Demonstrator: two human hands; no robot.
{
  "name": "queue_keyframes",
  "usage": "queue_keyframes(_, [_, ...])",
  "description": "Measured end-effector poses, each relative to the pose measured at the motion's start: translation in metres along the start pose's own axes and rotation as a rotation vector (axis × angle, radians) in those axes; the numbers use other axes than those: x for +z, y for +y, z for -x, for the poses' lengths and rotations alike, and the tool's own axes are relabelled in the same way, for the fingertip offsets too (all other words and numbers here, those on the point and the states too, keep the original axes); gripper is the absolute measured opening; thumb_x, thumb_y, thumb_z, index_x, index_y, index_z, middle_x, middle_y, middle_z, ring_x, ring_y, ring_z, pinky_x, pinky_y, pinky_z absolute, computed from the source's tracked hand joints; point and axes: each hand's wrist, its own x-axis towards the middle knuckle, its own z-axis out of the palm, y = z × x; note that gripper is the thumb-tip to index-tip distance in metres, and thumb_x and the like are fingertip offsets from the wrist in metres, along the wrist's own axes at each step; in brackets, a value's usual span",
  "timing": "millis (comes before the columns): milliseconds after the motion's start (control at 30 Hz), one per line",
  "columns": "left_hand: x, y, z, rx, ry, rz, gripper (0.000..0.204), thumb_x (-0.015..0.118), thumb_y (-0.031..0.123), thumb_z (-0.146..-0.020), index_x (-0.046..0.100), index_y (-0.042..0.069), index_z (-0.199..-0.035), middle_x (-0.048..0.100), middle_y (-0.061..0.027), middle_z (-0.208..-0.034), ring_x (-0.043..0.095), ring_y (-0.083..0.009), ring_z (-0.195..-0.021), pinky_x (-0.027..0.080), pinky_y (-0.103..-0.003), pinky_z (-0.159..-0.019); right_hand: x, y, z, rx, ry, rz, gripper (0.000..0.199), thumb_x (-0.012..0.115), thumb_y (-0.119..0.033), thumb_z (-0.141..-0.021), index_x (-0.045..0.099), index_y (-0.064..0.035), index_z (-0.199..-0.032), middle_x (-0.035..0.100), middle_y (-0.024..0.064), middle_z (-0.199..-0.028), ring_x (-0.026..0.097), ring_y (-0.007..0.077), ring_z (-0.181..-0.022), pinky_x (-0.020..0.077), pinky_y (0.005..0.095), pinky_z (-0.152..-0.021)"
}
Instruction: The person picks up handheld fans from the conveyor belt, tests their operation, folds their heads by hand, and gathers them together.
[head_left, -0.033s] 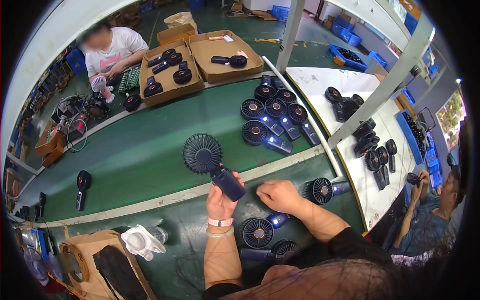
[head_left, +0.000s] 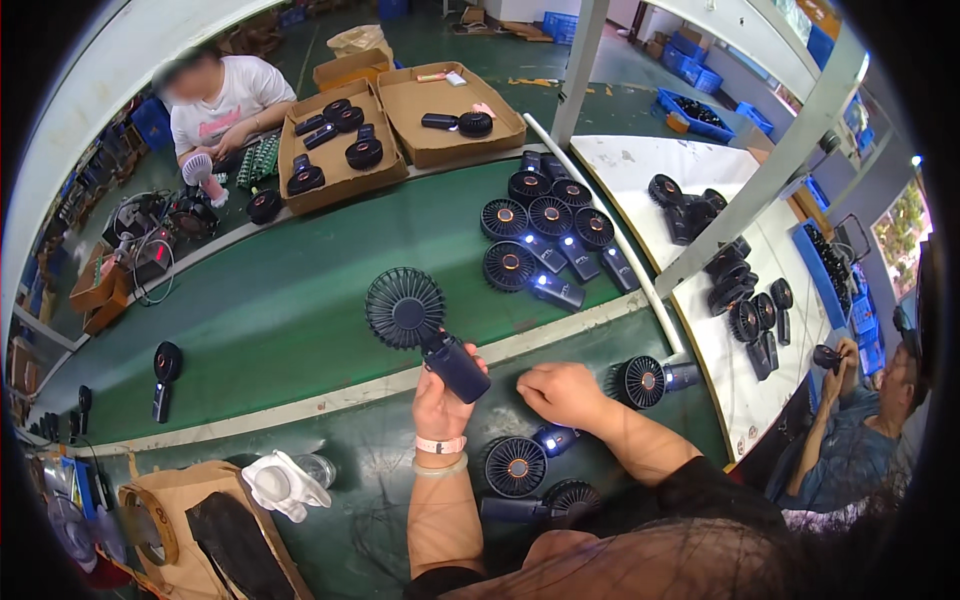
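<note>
My left hand [head_left: 440,405] is closed round the dark handle of a handheld fan [head_left: 405,308], its round black grille tilted up over the belt's near edge. To its right, my right hand [head_left: 562,388] is curled into a loose fist at the bench, with nothing seen in it. Just below that fist lies a fan with a lit lamp [head_left: 516,466], partly hidden by the right forearm. Another fan [head_left: 572,500] lies closer to me, and a further lit fan [head_left: 642,381] rests right of the fist.
A green conveyor belt [head_left: 250,300] crosses ahead, with a group of fans [head_left: 550,216] at its right and a single fan [head_left: 165,370] at left. Cardboard trays [head_left: 450,140] stand beyond. A white table [head_left: 620,165] holds more fans. Clear plastic packaging [head_left: 285,484] lies near left. Two people sit nearby.
</note>
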Motion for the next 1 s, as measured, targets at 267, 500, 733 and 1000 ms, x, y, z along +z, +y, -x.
queue_keyframes(267, [0.001, -0.004, -0.006, 0.025, 0.104, -0.131, 0.052, 0.066, 0.02, -0.08, 0.041, 0.002, -0.121, 0.051, -0.0171, -0.115, 0.053, -0.0275, -0.103, 0.044, -0.04, -0.091, 0.001, 0.028, 0.003, 0.133, 0.087, -0.05, 0.028, 0.055, -0.011, -0.077, 0.058, -0.0109, -0.105, 0.06, 0.0133, -0.087, 0.058, 0.0331, -0.082, 0.0484, 0.04, -0.07])
queue_keyframes(500, [-0.01, -0.012, -0.007, 0.15, 0.374, -0.725, 0.055, 0.067, 0.007, -0.076, 0.036, 0.004, -0.122, 0.05, -0.0021, -0.094, 0.051, -0.0122, -0.085, 0.044, -0.027, -0.082, 0.009, 0.071, -0.042, 0.445, 0.203, 0.271, 0.065, 0.067, -0.017, -0.07, 0.038, -0.0041, -0.127, 0.045, 0.0165, -0.115, 0.044, 0.0342, -0.108, 0.0403, 0.044, -0.087])
queue_keyframes(733, [-0.014, -0.014, -0.008, 0.165, 0.345, -0.714, 0.045, 0.054, 0.007, -0.085, 0.033, 0.002, -0.125, 0.052, -0.0107, -0.106, 0.055, -0.0176, -0.091, 0.044, -0.031, -0.084, 0.025, 0.079, -0.053, 0.532, 0.162, 0.492, 0.067, 0.068, -0.022, -0.07, 0.04, -0.0156, -0.13, 0.046, 0.0116, -0.119, 0.044, 0.0317, -0.108, 0.0402, 0.0457, -0.082])
queue_keyframes(1000, [-0.003, -0.012, -0.007, 0.131, 0.374, -0.542, 0.052, 0.054, -0.001, -0.08, 0.032, 0.003, -0.127, 0.05, -0.0139, -0.112, 0.056, -0.0233, -0.098, 0.045, -0.034, -0.088, 0.025, 0.081, -0.048, 0.474, 0.068, -1.704, 0.038, 0.051, -0.018, -0.088, 0.041, -0.0056, -0.122, 0.055, 0.0101, -0.1, 0.057, 0.0196, -0.083, 0.0485, 0.0304, -0.066])
